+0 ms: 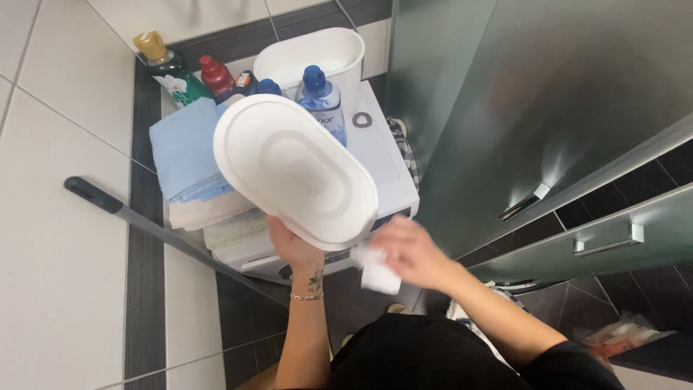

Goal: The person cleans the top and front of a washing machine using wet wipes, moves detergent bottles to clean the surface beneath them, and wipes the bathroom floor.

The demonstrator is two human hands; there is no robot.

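Observation:
My left hand [292, 245] grips the near edge of a white oval lid [296, 170] and holds it up, tilted, above the washing machine [386, 162]. My right hand [413, 251], blurred with motion, holds a crumpled white cloth or tissue [377, 269] just below the lid's near right edge. Behind the lid stands a white oval bin [321, 56] on the machine top.
A stack of folded towels, the top one blue [186, 148], lies on the machine's left side. Several bottles [216, 76] stand at the back, a blue-capped one [323, 101] by the bin. A grey mop handle [144, 224] leans at the left. A glass shower door [534, 108] stands at the right.

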